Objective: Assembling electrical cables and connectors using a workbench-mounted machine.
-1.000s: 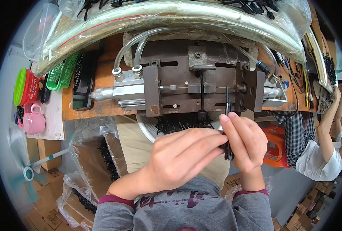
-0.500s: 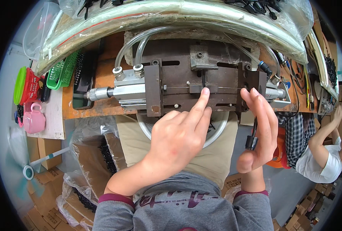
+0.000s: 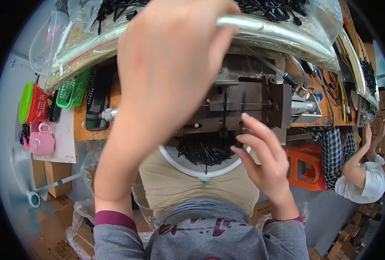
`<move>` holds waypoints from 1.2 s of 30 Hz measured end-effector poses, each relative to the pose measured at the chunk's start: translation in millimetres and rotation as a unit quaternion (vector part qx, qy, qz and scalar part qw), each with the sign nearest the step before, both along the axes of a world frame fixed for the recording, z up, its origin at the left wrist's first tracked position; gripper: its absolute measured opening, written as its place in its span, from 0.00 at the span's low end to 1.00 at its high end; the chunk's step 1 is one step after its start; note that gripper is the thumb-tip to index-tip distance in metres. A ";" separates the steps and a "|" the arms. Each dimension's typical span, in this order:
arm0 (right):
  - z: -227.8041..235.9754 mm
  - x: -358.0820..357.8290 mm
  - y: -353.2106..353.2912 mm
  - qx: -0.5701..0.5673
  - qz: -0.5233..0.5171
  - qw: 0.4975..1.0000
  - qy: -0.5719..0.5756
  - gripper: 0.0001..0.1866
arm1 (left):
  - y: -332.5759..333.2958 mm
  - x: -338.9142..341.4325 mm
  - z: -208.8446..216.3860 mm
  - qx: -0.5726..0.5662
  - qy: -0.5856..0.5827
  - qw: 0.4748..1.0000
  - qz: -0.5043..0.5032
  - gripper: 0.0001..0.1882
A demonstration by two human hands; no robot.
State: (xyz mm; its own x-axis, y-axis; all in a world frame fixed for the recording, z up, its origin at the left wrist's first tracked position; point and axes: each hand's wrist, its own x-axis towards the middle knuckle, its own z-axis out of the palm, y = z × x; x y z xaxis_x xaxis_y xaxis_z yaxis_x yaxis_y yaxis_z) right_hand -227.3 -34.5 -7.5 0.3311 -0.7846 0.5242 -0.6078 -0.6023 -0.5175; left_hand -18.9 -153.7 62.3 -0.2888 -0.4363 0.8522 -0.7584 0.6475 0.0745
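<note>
My left hand (image 3: 166, 56) is stretched across the bench, smeared by motion, its fingertips over the far edge near a pile of small black stemmed parts (image 3: 272, 9). What it holds, if anything, is hidden. Near the front of a dark brown metal fixture (image 3: 281, 104), my right hand (image 3: 264, 158) pinches a slim black stemmed part (image 3: 239, 139) between thumb and fingers, stem upward. Just left of it, another black stemmed part (image 3: 224, 130) stands in front of the fixture, apart from my fingers. Below, a white round basket (image 3: 188, 172) on my lap holds many similar black parts.
A long plastic-wrapped bundle (image 3: 283, 45) arches along the bench's far side. Green baskets (image 3: 73, 93) and a pink cup (image 3: 42, 141) lie at the left. At the right are an orange stool (image 3: 302, 162) and another person in a white shirt (image 3: 359, 186).
My left hand has left the fixture's middle and swung up and away to the far side. My right hand has moved left and down, the black part now at its fingertips.
</note>
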 end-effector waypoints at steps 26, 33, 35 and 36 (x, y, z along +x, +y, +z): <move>84.5 -16.7 -160.4 -0.271 -0.165 0.938 0.138 0.10 | 104.7 3.2 -31.4 0.338 0.191 0.909 -0.151 0.15; 94.6 -9.7 -183.5 -0.175 -0.148 0.952 0.205 0.09 | 119.9 -14.0 -75.9 0.285 0.017 0.956 -0.071 0.14; 95.5 -10.8 -188.3 -0.233 -0.125 0.938 0.223 0.08 | 118.5 -19.1 -81.8 0.262 -0.024 0.963 -0.049 0.14; 95.6 -11.7 -189.3 -0.255 -0.107 0.941 0.197 0.09 | 117.4 -20.9 -83.4 0.247 -0.042 0.967 -0.039 0.14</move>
